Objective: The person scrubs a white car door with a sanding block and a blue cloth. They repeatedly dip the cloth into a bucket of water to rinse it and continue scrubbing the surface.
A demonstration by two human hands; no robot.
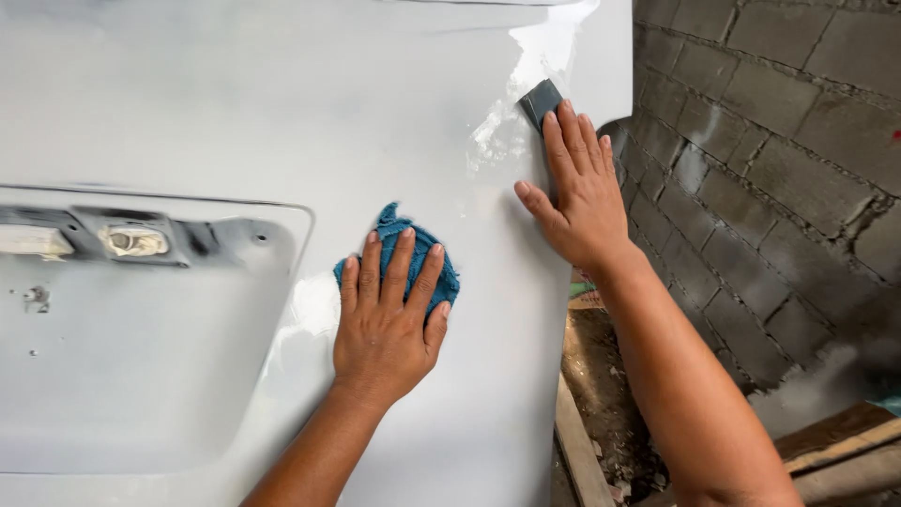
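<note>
A large white painted car body panel [235, 103] fills the left and middle of the view. My left hand [385, 324] lies flat on a crumpled blue cloth [449, 274], pressing it against the panel. Higher up and to the right, my right hand [582, 192] presses a small dark grey sanding block [539, 99] onto the panel near its right edge; only the block's top corner shows beyond my fingers. A wet, shiny patch [526, 84] streaks the paint around the block.
A recess [141, 376] in the panel at left holds small lamp fittings [131, 241]. A grey block wall [779, 141] stands close on the right. Wooden boards [835, 446] and dirt ground [610, 413] lie below the panel's right edge.
</note>
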